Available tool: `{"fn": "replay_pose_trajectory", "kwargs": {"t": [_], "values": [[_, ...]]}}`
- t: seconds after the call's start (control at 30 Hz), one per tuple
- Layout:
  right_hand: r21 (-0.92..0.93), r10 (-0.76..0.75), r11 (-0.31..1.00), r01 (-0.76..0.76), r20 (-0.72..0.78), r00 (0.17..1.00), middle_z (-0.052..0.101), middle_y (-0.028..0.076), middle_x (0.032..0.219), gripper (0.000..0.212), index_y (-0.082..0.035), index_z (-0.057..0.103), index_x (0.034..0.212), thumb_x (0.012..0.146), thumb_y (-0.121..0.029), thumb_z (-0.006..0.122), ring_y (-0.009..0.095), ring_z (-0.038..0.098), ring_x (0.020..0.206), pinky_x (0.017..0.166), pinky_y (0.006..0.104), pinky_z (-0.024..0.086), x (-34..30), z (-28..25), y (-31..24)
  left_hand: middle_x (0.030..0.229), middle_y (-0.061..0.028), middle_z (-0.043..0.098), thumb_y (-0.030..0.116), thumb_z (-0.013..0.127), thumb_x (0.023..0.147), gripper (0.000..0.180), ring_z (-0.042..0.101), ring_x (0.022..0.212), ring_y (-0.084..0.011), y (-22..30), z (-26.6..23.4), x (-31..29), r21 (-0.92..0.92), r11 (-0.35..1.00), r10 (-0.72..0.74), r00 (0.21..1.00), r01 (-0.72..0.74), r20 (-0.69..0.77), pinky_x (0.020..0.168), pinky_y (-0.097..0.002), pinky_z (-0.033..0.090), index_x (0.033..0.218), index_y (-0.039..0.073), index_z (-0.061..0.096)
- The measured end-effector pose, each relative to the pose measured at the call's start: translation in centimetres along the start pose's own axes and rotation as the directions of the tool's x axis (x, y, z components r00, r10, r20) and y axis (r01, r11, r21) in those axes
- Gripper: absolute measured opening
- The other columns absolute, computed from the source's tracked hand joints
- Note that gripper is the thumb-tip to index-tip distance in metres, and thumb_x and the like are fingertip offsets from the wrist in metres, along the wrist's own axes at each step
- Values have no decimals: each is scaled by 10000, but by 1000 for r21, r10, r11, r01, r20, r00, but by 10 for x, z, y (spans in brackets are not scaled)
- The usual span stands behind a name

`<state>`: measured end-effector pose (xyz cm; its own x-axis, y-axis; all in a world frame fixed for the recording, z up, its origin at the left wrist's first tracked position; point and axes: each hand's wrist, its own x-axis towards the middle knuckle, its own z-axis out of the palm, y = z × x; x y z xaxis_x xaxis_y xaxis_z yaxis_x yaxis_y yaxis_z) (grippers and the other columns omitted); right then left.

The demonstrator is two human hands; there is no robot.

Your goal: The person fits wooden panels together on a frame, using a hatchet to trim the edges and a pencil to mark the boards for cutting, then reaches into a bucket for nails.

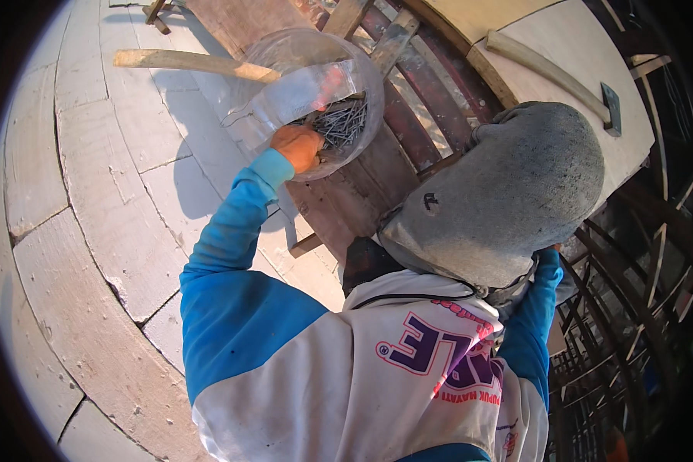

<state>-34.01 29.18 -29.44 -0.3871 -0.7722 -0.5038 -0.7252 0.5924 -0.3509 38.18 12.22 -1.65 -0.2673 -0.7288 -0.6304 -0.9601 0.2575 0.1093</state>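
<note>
A round clear plastic bucket (269, 52) stands at the upper middle, holding a heap of loose nails (345, 123). My left hand (299, 147) reaches over its near rim to the nails, palm down. Its fingertips are hidden among them, so their grip does not show. Beside that hand a printed plastic packet (296, 96) lies in the bucket. A pale wooden handle (196, 64) sticks out over the left rim, its other end hidden. Only a sliver of my right hand (557, 247) shows beyond my bent knee; its fingers are out of sight.
A hammer (550, 77) with a wooden handle lies on a pale wooden panel (531, 46) at the upper right. Reddish slats with gaps (420, 100) run beside the bucket. Pale block masonry (92, 254) fills the left. Dark open framework (624, 308) drops away at right.
</note>
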Motion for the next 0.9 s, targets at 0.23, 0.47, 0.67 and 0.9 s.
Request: {"fn": "replay_pose_trajectory", "kwargs": {"t": [0.23,0.47,0.67,0.9], "values": [[93,56,994,-55,-7,998,691,145,933,395,-34,662,1118,847,-315,601,263,658,821,712,368,523,-12,1,-4,926,-203,667,55,629,726,170,632,864,-406,-42,21,-13,-129,991,-37,998,44,56,761,-441,516,882,40,695],[248,111,963,-109,5,994,689,113,857,368,-48,669,1108,843,-298,620,221,653,716,633,343,536,-8,9,-1,984,-257,612,153,605,779,222,586,923,-407,-27,-15,-8,-396,789,-338,871,469,357,843,-399,474,859,-46,662],[326,194,925,-194,33,980,680,84,787,350,-53,668,1103,841,-282,634,191,640,631,565,324,542,-3,13,-8,913,-291,635,291,610,819,368,613,902,-432,-16,-13,-21,-224,961,-155,986,164,59,787,-472,483,872,-71,655],[233,18,972,-5,-54,998,688,82,843,334,-84,694,1065,829,-315,641,183,645,663,572,332,540,-3,15,4,959,-290,638,341,687,822,418,625,916,-411,-33,-5,-18,-153,974,-134,970,167,202,808,-444,497,999,-37,676]]}}
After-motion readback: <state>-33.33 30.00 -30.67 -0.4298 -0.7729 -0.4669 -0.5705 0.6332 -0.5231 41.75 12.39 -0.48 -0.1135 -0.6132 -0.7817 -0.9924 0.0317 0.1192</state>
